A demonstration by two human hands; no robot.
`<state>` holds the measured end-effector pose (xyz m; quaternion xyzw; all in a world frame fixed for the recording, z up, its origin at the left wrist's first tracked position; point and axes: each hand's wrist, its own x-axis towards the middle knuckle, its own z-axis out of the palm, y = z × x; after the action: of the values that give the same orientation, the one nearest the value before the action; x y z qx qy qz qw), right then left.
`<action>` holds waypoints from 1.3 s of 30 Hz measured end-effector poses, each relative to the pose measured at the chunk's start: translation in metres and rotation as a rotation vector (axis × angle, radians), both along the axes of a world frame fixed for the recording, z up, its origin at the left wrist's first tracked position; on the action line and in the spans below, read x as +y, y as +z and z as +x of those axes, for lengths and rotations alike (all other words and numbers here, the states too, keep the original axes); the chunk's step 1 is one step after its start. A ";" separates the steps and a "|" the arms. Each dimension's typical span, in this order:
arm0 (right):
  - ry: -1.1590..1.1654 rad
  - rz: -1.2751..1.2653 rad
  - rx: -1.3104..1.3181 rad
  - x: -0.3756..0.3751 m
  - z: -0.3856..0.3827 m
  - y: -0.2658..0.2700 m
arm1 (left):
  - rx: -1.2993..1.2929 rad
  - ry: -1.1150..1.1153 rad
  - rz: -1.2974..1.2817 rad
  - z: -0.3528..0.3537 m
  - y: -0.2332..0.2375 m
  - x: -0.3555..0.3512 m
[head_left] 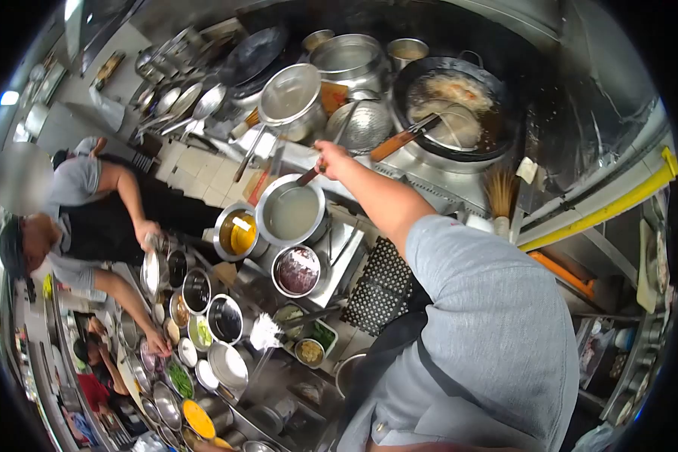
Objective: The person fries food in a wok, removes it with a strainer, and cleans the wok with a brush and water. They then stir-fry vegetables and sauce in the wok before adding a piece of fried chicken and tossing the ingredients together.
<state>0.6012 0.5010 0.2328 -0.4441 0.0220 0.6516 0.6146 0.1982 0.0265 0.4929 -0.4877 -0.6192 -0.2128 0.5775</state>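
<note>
My right hand (330, 160) is closed around the dark wooden grip of a long-handled ladle (345, 125). The grip's end points down over the rim of a metal pot (290, 212) of cloudy liquid. From my fist the metal shaft runs up across a round perforated strainer (368, 126). The ladle's far end is hard to make out. To the right, a wooden-handled wire skimmer (456, 126) rests across a wok (497, 143), where pale pieces of food (459, 92) bubble in dark oil. My left hand is not in view.
A mesh sieve (290, 94) sits on a pot at the back. A pot of yellow liquid (241, 232) and a bowl of dark red contents (296, 271) stand nearer. At left, a co-worker (102, 188) reaches over several ingredient bowls. A bamboo brush (499, 192) stands right.
</note>
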 end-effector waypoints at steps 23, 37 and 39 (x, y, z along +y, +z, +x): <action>-0.060 -0.290 -1.241 -0.342 0.343 0.094 | -0.124 -0.897 -1.441 0.492 -0.256 0.405; -0.018 -0.396 -1.040 -0.313 0.351 0.104 | 0.091 -0.986 -1.146 0.466 -0.172 0.443; 0.010 -0.390 -0.809 -0.316 0.356 0.120 | 0.085 -0.991 -1.139 0.466 -0.174 0.447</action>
<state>0.9570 0.1852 0.3524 -0.7708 -0.0997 0.4121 0.4754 0.6645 0.4734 0.3188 -0.9398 -0.3189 -0.0756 0.0965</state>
